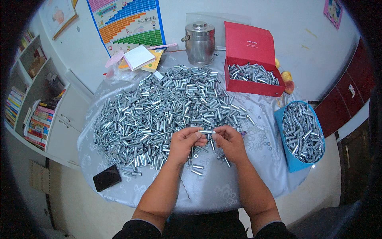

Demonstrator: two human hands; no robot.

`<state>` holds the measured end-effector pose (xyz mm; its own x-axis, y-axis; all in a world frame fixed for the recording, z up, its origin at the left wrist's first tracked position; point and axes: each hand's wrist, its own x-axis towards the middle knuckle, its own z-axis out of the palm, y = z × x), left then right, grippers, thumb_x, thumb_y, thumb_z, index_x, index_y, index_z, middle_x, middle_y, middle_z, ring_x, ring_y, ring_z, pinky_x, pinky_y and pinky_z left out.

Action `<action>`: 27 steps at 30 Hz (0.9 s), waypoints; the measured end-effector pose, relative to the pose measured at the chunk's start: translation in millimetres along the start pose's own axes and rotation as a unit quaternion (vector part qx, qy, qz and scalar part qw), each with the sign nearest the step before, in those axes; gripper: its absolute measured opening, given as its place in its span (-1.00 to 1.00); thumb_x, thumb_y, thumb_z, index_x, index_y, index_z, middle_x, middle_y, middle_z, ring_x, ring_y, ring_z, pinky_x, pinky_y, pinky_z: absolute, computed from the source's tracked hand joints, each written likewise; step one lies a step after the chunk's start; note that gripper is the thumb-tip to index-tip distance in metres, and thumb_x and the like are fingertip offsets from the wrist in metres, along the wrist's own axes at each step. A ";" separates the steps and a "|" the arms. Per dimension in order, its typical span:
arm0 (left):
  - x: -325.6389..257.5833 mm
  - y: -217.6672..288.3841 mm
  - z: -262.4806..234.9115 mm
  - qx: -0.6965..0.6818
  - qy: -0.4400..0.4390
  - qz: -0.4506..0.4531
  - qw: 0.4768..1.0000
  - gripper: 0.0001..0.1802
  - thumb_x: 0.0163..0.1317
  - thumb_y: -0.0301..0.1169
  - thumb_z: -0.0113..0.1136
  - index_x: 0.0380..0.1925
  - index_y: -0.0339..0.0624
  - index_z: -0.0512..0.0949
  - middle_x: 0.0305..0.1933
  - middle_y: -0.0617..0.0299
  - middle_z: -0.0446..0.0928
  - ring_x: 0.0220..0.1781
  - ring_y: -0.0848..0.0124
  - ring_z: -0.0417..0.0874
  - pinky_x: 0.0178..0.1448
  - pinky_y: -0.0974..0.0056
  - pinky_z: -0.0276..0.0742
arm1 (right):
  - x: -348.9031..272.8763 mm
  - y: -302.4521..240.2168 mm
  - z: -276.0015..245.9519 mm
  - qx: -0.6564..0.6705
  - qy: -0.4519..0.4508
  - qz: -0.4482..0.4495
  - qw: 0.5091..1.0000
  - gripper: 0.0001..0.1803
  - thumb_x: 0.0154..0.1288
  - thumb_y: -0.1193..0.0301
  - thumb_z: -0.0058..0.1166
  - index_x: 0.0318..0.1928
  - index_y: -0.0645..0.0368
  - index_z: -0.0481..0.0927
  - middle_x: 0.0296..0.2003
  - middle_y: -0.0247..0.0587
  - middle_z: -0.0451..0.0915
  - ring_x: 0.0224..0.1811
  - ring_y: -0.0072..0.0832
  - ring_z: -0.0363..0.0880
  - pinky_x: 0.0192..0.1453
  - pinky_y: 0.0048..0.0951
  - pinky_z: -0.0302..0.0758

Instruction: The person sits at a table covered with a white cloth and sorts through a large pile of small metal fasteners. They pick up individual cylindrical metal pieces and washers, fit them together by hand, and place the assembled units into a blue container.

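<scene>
A short silver metal sleeve (206, 131) is held level between the fingertips of both hands, over the near right side of a heap. My left hand (185, 145) pinches its left end, and my right hand (231, 145) pinches the right end. The wide heap of loose metal sleeves and bolts (159, 115) spreads across the table, with many pieces lying on one another. A few loose sleeves (197, 169) lie just below my hands, near the heap's edge. Small washers (267, 144) are scattered to the right of my right hand.
An open red box (254, 91) and a blue bin (292, 164), both with metal parts, stand right on the cloth-covered table (215, 195). Behind the heap are a metal canister (199, 46) and notepads (139, 58). A black phone (107, 178) lies near left.
</scene>
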<state>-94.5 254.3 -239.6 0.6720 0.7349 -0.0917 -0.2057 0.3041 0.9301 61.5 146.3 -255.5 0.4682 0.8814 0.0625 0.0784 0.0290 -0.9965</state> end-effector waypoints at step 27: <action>3.5 -5.6 3.2 -0.011 -0.001 0.015 1.000 -0.75 0.30 -0.52 0.12 -0.07 -0.44 0.56 -0.27 0.01 0.66 -0.31 0.30 0.73 -0.21 0.30 0.70 | -1.5 -13.1 4.0 0.045 0.020 -0.034 0.998 -0.84 0.35 0.43 0.11 -0.17 0.28 0.55 -0.46 -0.33 0.56 -0.52 -0.67 0.47 -0.44 -0.58 0.42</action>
<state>-88.7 253.2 -244.0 0.6673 0.7421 -0.0631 -0.2415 0.2957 0.9242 56.3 146.4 -242.7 0.4993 0.8566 0.1303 0.0332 0.1314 -0.9908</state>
